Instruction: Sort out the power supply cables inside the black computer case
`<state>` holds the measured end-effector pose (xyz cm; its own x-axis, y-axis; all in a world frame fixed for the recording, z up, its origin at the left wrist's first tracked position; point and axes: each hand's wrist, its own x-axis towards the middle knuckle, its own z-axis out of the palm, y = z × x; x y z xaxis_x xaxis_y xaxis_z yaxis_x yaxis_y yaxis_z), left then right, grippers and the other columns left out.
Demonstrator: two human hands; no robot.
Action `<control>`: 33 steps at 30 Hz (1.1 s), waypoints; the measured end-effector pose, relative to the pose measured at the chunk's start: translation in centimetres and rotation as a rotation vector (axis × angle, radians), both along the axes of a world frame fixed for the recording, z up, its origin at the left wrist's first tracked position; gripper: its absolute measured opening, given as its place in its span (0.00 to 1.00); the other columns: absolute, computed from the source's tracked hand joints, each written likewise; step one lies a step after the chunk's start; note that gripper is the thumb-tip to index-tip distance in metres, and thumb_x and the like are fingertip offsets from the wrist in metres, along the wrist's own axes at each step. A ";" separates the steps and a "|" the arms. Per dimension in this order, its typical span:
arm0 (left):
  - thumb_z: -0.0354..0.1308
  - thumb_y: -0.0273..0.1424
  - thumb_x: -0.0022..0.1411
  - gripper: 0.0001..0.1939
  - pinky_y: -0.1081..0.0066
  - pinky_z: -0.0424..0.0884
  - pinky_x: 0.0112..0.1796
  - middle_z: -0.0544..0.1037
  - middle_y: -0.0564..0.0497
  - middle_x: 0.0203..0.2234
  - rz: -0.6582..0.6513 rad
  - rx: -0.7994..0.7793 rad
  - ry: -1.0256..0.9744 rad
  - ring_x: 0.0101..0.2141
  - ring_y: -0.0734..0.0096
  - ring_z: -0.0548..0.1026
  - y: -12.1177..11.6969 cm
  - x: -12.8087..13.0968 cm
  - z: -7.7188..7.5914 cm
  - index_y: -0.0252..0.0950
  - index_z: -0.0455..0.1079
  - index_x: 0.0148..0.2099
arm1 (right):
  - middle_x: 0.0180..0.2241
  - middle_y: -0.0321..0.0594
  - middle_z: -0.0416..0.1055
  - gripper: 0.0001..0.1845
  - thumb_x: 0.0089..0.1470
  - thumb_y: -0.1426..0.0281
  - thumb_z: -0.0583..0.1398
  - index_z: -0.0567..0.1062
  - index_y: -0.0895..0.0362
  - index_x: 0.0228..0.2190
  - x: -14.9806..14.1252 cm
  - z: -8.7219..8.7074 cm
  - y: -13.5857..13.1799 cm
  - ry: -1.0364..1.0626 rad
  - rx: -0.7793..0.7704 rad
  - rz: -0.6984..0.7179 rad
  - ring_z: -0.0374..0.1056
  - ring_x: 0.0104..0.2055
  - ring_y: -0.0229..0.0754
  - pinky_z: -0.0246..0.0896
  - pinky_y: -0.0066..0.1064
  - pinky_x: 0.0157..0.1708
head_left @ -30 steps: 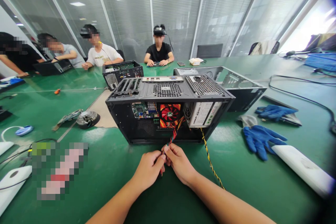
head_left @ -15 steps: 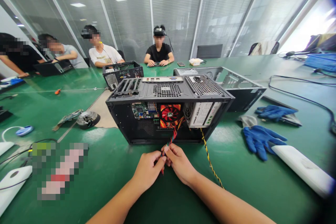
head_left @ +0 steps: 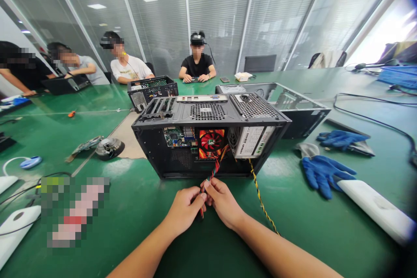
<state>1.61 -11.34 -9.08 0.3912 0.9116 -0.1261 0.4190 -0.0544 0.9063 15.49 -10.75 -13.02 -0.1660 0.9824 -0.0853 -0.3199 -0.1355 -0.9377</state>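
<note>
Pinching a twisted cable bundle (head_left: 216,168) before an open computer case (head_left: 182,117)

Case stands on the green desk (head_left: 137,217), open side toward the wearer. Left hand (head_left: 185,208): fingers grasping the lower part of the bundle; a short reddish tail of wire pokes out beneath. Right hand (head_left: 224,203): thumb and fingers pinching the same bundle slightly higher, the two hands meeting or nearly so; exact contact hidden. Bundle, mostly red, green and black, slants up from the grip into the case, near a red fan (head_left: 210,142) and the white-labelled power supply (head_left: 252,142). Yellow-and-black cable (head_left: 259,197) hangs outside the case, running down to the right forearm (head_left: 276,247). Off to the right: blue glove (head_left: 322,173), another glove (head_left: 342,139) just behind it. Across the desk: person in a black shirt (head_left: 197,64), seated.
</note>
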 end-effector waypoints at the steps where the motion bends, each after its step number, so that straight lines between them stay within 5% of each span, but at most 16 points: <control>1: 0.47 0.39 0.64 0.17 0.75 0.64 0.27 0.74 0.51 0.20 -0.001 0.013 0.012 0.22 0.72 0.72 0.0 0.0 0.0 0.33 0.70 0.31 | 0.20 0.30 0.60 0.19 0.52 0.54 0.60 0.69 0.57 0.26 0.0 0.0 0.0 -0.003 0.000 -0.006 0.55 0.21 0.32 0.50 0.28 0.22; 11: 0.47 0.35 0.64 0.13 0.74 0.62 0.29 0.75 0.51 0.21 0.040 0.366 0.370 0.23 0.71 0.72 -0.6 -0.2 -0.6 0.37 0.68 0.31 | 0.23 0.31 0.61 0.19 0.51 0.53 0.60 0.71 0.58 0.30 0.0 -0.1 0.1 -0.020 -0.004 -0.013 0.53 0.21 0.32 0.50 0.27 0.22; 21: 0.45 0.44 0.63 0.20 0.73 0.65 0.23 0.71 0.52 0.18 0.062 -0.234 -0.258 0.18 0.73 0.68 0.1 0.2 -1.1 0.33 0.66 0.34 | 0.19 0.30 0.61 0.17 0.56 0.56 0.58 0.68 0.57 0.27 0.0 -0.2 0.1 0.039 -0.002 0.048 0.56 0.19 0.32 0.48 0.28 0.22; 33: 0.46 0.39 0.65 0.18 0.75 0.66 0.26 0.74 0.51 0.21 0.026 0.017 0.008 0.21 0.73 0.72 -0.2 0.1 -0.2 0.33 0.69 0.32 | 0.20 0.30 0.62 0.17 0.55 0.56 0.58 0.69 0.58 0.29 -0.1 -0.5 0.2 -0.004 0.004 0.010 0.58 0.20 0.32 0.50 0.27 0.22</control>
<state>1.69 -11.56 -9.31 0.3666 0.9234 -0.1141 0.4280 -0.0585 0.9019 15.44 -10.55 -13.53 -0.1753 0.9811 -0.0821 -0.3152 -0.1349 -0.9394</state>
